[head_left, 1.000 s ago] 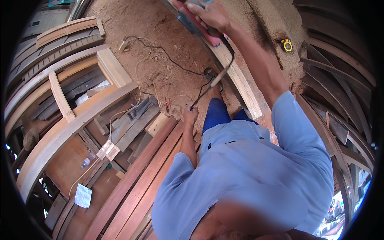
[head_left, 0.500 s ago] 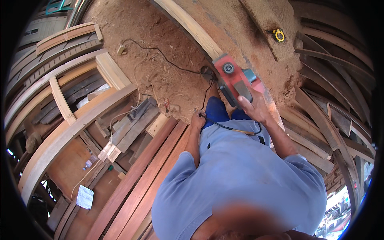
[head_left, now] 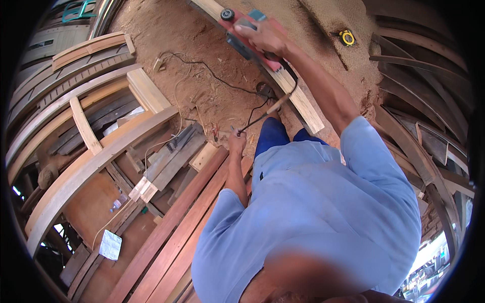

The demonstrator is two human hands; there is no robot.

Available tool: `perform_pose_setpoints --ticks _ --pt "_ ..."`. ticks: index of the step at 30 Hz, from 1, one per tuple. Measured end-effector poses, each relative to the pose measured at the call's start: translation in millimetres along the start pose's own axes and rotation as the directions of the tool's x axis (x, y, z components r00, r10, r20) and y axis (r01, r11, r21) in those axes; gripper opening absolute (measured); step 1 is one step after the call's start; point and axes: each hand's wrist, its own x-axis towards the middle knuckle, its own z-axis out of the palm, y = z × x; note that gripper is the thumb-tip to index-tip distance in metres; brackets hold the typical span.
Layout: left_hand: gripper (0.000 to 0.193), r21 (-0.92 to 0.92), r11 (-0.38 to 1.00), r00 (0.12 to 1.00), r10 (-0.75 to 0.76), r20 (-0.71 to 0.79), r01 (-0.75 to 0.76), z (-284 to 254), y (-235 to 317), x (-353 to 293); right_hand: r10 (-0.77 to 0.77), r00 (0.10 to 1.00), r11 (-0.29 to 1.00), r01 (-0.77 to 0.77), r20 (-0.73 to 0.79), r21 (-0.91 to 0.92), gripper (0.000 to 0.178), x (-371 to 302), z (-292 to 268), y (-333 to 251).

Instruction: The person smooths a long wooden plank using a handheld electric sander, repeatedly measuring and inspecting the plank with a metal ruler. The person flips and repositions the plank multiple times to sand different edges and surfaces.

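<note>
My right hand (head_left: 263, 38) grips the handle of a red electric planer (head_left: 252, 52), which rests on a long pale wooden beam (head_left: 302, 101). The planer sits toward the beam's far end, with my right arm stretched out to it. The near end of the beam lies bare beside my legs. From the planer's back a black power cord (head_left: 258, 119) runs down to my left hand (head_left: 236, 141), whose fingers are closed around it near my left thigh. The cord carries on across the ground to the far left.
Reddish planks (head_left: 174, 227) lie at my left, beside a curved wooden frame (head_left: 96, 166) and offcuts. A yellow tape measure (head_left: 346, 38) lies on the sawdust at the far right. Stacked dark boards (head_left: 424, 86) line the right side. A sheet of paper (head_left: 110, 245) lies at lower left.
My right hand has pushed the planer forward and left along the beam, baring its near end. The cord now stretches between planer and left hand, which has shifted slightly left.
</note>
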Motion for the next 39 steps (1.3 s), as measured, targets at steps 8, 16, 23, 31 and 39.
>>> perform_pose_setpoints --ticks 8,16,23,31,39 --pt "0.026 0.185 0.969 0.941 0.099 0.323 -0.165 52.8 -1.5 -26.4 0.208 0.972 0.977 -0.211 0.105 0.013 0.063 -295.5 -54.7 77.0" --pt "0.037 0.186 0.964 0.950 0.135 0.283 -0.192 73.4 -1.7 20.7 0.280 0.959 0.958 -0.283 0.053 0.057 0.059 -246.4 -34.9 47.2" --pt "0.056 0.006 1.000 0.998 0.016 0.067 -0.016 35.1 107.0 126.7 0.206 0.979 0.976 -0.206 0.011 0.074 0.062 -100.3 -0.1 28.1" --pt "0.052 -0.373 0.918 0.989 0.106 -0.100 -0.137 22.3 246.0 313.6 0.124 0.992 0.991 -0.125 -0.019 -0.041 0.064 37.0 15.6 -14.7" --pt "0.051 -0.397 0.909 0.982 0.059 -0.178 -0.126 22.2 291.3 353.2 0.092 0.995 0.996 -0.092 -0.037 -0.006 0.064 163.4 34.2 -52.2"
